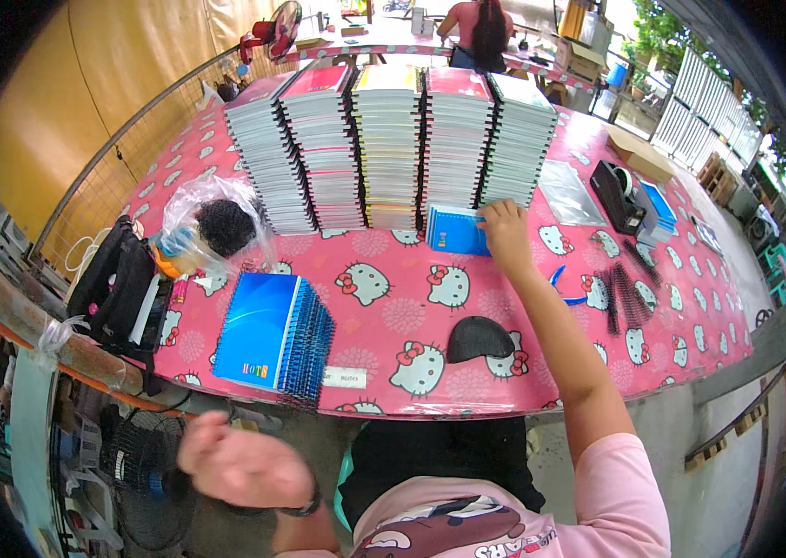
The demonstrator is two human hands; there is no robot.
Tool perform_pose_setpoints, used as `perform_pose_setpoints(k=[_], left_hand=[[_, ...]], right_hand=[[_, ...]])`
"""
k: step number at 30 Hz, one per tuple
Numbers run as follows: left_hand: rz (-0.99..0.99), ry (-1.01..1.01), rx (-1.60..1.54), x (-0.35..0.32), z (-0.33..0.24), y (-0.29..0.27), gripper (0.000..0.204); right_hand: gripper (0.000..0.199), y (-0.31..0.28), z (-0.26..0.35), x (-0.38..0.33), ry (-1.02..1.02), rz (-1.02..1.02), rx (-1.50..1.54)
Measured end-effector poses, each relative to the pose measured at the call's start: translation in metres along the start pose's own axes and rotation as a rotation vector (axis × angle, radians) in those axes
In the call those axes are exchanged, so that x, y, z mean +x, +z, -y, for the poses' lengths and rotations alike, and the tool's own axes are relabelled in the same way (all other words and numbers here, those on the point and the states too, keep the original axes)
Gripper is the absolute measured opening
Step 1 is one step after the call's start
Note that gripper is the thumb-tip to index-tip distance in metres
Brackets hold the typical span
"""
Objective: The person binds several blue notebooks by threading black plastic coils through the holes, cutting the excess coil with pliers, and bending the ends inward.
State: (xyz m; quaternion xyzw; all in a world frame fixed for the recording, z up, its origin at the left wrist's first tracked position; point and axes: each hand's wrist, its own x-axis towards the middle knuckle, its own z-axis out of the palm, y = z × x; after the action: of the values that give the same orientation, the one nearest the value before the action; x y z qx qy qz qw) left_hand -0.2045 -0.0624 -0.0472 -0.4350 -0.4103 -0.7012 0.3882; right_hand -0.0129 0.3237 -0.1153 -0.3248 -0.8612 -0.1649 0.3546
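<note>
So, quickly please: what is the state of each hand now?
Left hand: open, holding nothing, below the table edge.
Right hand: stretched out, fingers on the small blue notebooks; a firm grip cannot be told.

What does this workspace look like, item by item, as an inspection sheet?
Surface: table under a pink cartoon-cat cloth.
Job's things: small blue notebook stack at the foot of five tall notebook stacks; blue spiral notebook pile at the near edge.
Clutter: plastic bag with dark contents, black bag, black oval pad, black binding coils, tape dispenser, cardboard box.
Grippers: right hand rests on the small blue stack; left hand, blurred, is below the table edge and holds nothing.
Cables: white cord by the mesh fence.
Surroundings: floor fan under the table, red fan, a person at a far table.
</note>
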Motion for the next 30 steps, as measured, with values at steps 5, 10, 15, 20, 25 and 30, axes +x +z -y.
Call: perform_pose_setpoints(k=[5,10,15,20,25,30], left_hand=[[0.619,-0.177,-0.146,-0.043,-0.042,0.041,0.031],[0.572,-0.565,-0.088,-0.071,-0.034,0.087,0.043],[1.06,-1.129,-0.418,-0.113,-0.005,0.083,0.036],[1.0,-1.197,-0.561,-0.157,-0.003,0.062,0.027],[0.866,-0.808,-0.204,-0.124,-0.046,0.086,0.049],[1.174,-0.199,-0.073,-0.118,-0.046,0.101,0.024]], right_hand=[[0.017,-0.033,-0.003,0.003,0.162,-0.062,0.179],[0.017,-0.132,0.062,-0.03,0.062,0.202,0.512],[0.019,-0.175,0.102,-0.093,0.14,0.445,0.755],[0.015,-0.134,0.132,-0.155,0.875,0.141,1.366],[0.014,-0.125,0.144,-0.147,0.888,-0.007,1.356],[0.018,-0.122,0.119,-0.14,0.855,0.207,1.456]])
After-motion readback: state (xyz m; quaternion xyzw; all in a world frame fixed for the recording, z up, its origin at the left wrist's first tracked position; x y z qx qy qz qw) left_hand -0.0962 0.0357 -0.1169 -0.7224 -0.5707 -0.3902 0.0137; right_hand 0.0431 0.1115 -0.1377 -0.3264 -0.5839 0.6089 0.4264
